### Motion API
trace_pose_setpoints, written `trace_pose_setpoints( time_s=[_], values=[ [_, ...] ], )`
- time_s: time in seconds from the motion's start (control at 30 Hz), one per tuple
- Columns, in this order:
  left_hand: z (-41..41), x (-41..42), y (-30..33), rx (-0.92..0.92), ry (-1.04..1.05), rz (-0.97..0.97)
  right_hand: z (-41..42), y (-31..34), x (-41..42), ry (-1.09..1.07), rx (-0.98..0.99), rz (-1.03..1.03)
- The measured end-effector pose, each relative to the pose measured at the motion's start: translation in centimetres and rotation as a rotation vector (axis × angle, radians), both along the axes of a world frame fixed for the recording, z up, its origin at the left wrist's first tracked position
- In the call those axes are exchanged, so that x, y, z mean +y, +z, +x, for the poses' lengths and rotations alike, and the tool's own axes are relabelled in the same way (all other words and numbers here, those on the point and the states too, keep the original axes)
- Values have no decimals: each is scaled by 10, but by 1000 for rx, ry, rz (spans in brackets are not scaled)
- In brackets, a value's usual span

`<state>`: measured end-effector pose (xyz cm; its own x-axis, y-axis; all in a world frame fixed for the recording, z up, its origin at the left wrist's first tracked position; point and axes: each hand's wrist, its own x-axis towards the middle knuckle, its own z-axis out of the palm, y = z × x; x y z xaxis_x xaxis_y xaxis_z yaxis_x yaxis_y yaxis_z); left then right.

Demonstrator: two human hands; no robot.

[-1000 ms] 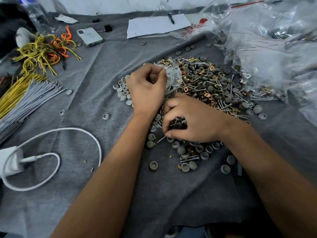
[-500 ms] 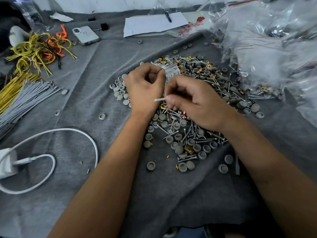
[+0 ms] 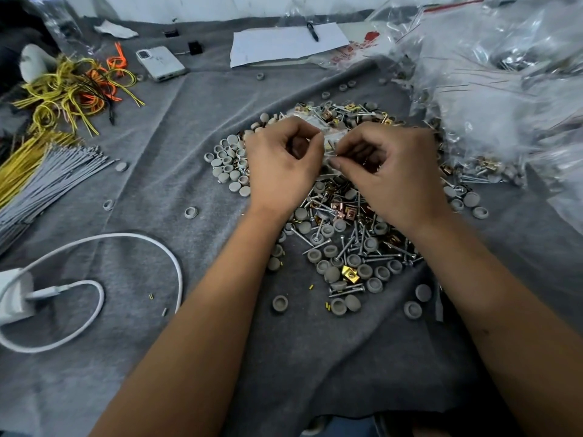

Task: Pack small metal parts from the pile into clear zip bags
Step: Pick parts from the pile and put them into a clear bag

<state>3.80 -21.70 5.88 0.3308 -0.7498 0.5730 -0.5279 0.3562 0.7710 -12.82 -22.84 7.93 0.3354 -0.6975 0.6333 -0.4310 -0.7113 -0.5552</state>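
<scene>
Both hands meet over the far side of the pile [image 3: 344, 234] — screws, grey caps and brass clips heaped on the grey cloth [image 3: 189, 137] that covers the counter. The left hand [image 3: 282, 165] has its fingers curled, pinching the edge of a small clear bag [image 3: 328, 146]. The right hand [image 3: 394, 171] is curled too, fingertips at the bag's mouth; what it pinches there is too small to tell. The bag sits between the two hands, just above the pile. More clear bags [image 3: 492, 89] are heaped at the right. To the left lie yellow wires [image 3: 63, 93], grey ties [image 3: 53, 181], a white cable [image 3: 142, 244] and a phone [image 3: 161, 64] — with paper [image 3: 284, 42] at the far edge.
</scene>
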Motion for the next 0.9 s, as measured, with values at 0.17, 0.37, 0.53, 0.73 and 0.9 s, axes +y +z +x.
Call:
trace_pose_setpoints(
  time_s=[0.17, 0.37, 0.53, 0.73, 0.9],
  values=[
    [-1, 0, 0, 3, 1, 8, 2, 0, 3, 41, 57, -19],
    [3, -2, 0, 111, 35, 0, -1, 0, -1, 10, 3, -53],
    [4, -2, 2, 165, 46, -13, -4, 0, -1, 179, 97, 31],
    [7, -4, 2, 206, 118, -22, 6, -3, 10, 478, 414, 240],
    [6, -3, 3, 216, 113, -16, 3, 2, 8, 518, 550, 408]
  ],
)
